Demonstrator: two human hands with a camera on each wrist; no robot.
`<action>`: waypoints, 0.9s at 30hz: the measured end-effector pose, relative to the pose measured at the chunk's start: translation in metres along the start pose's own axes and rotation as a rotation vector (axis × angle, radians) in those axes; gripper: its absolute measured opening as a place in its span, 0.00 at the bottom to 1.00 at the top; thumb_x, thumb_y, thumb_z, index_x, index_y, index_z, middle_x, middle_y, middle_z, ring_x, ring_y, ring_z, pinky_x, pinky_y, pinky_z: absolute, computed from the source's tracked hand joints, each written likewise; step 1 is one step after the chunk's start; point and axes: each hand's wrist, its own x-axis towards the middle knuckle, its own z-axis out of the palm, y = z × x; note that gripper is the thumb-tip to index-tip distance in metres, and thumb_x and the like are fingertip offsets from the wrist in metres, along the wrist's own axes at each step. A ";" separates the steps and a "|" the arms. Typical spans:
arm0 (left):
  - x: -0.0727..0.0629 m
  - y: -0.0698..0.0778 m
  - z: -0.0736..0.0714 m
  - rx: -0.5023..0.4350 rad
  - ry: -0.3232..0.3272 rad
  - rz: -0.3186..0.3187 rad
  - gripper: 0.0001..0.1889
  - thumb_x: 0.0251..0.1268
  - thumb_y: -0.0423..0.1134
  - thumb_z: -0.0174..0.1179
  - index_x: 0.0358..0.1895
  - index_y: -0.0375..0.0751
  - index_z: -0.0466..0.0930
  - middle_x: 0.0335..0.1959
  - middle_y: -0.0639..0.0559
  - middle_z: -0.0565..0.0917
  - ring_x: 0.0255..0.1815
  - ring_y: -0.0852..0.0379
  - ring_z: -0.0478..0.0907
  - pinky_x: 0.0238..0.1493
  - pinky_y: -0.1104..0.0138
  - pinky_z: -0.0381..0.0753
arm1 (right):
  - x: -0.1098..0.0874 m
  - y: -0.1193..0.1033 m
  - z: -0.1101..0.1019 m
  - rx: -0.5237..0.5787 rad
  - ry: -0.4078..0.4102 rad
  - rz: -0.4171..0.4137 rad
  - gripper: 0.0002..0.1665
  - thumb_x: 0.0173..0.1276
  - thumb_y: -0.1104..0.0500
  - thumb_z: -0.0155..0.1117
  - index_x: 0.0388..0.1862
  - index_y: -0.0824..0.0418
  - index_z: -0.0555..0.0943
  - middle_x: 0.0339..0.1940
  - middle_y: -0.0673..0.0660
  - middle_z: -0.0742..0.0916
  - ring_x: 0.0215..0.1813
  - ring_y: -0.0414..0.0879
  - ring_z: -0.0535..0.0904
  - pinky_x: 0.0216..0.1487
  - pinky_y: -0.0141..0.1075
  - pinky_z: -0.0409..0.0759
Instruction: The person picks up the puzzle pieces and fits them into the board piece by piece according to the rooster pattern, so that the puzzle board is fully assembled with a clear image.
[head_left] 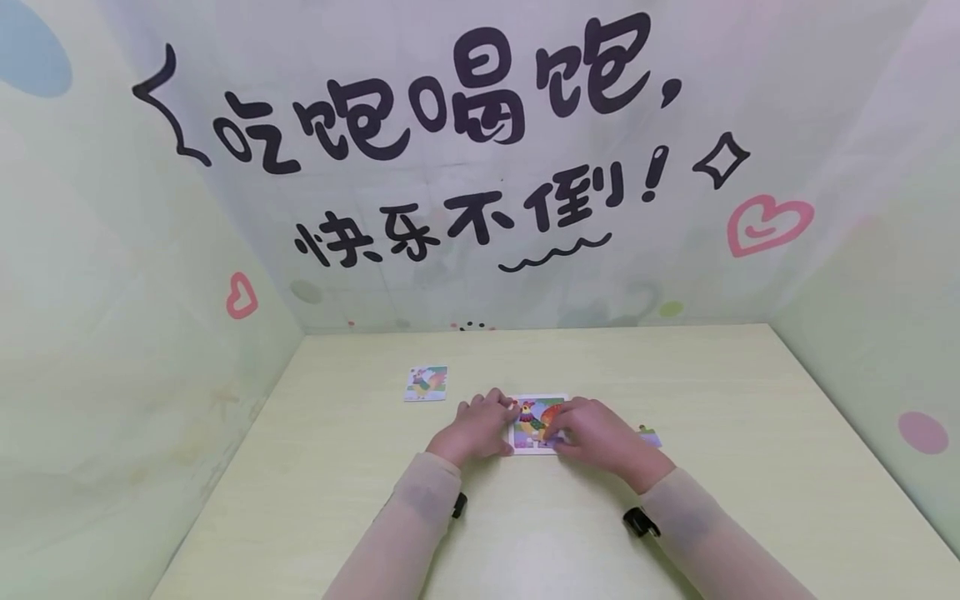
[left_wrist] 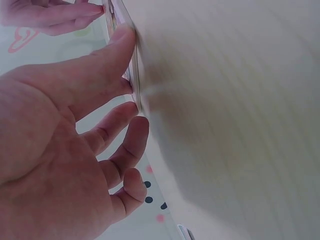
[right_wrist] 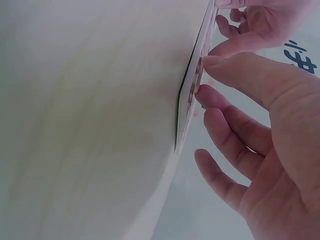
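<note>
A small jigsaw puzzle board (head_left: 534,452) with a white border and a colourful rooster picture lies flat on the table between the hands. My left hand (head_left: 480,427) grips its left side, thumb at the near corner and index finger toward the far corner. In the left wrist view the left thumb (left_wrist: 120,45) presses the board's edge, the other fingers loosely bent. My right hand (head_left: 600,435) reaches over the board's right side. Its thumb (right_wrist: 220,62) and index finger pinch a puzzle piece (right_wrist: 198,75) at the board's surface; the fingers hide most of that piece.
A rooster picture card (head_left: 426,383) lies at the back left of the table (head_left: 360,500). Just beyond the right wrist a loose green and purple puzzle piece (head_left: 649,436) shows partly. Printed fabric walls (head_left: 420,292) enclose the table's back and sides.
</note>
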 end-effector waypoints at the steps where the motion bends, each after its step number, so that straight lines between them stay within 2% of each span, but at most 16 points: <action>1: 0.000 0.000 0.000 0.001 -0.002 0.000 0.39 0.62 0.49 0.74 0.77 0.54 0.70 0.73 0.52 0.71 0.65 0.48 0.71 0.62 0.51 0.69 | 0.001 -0.001 0.000 -0.004 -0.001 -0.009 0.06 0.59 0.61 0.79 0.35 0.52 0.92 0.41 0.48 0.92 0.45 0.46 0.85 0.53 0.46 0.84; 9: 0.000 0.001 -0.003 -0.006 -0.011 0.002 0.38 0.62 0.49 0.73 0.76 0.54 0.70 0.73 0.51 0.71 0.65 0.48 0.71 0.61 0.52 0.69 | 0.003 -0.003 0.002 -0.040 0.027 -0.072 0.07 0.58 0.62 0.80 0.35 0.52 0.93 0.43 0.53 0.91 0.46 0.49 0.86 0.52 0.49 0.84; 18: 0.002 -0.001 -0.002 -0.010 -0.011 0.005 0.38 0.63 0.49 0.73 0.77 0.54 0.70 0.74 0.51 0.71 0.65 0.48 0.70 0.63 0.51 0.69 | 0.004 -0.004 0.000 -0.078 -0.001 -0.062 0.07 0.59 0.61 0.79 0.37 0.52 0.93 0.45 0.54 0.91 0.50 0.50 0.86 0.55 0.51 0.84; 27: 0.002 0.001 -0.002 0.000 -0.014 0.001 0.39 0.62 0.48 0.74 0.77 0.54 0.69 0.74 0.51 0.71 0.66 0.47 0.71 0.63 0.51 0.69 | 0.004 -0.006 -0.001 -0.074 -0.013 -0.046 0.07 0.61 0.59 0.79 0.38 0.51 0.93 0.44 0.52 0.89 0.48 0.48 0.84 0.53 0.50 0.83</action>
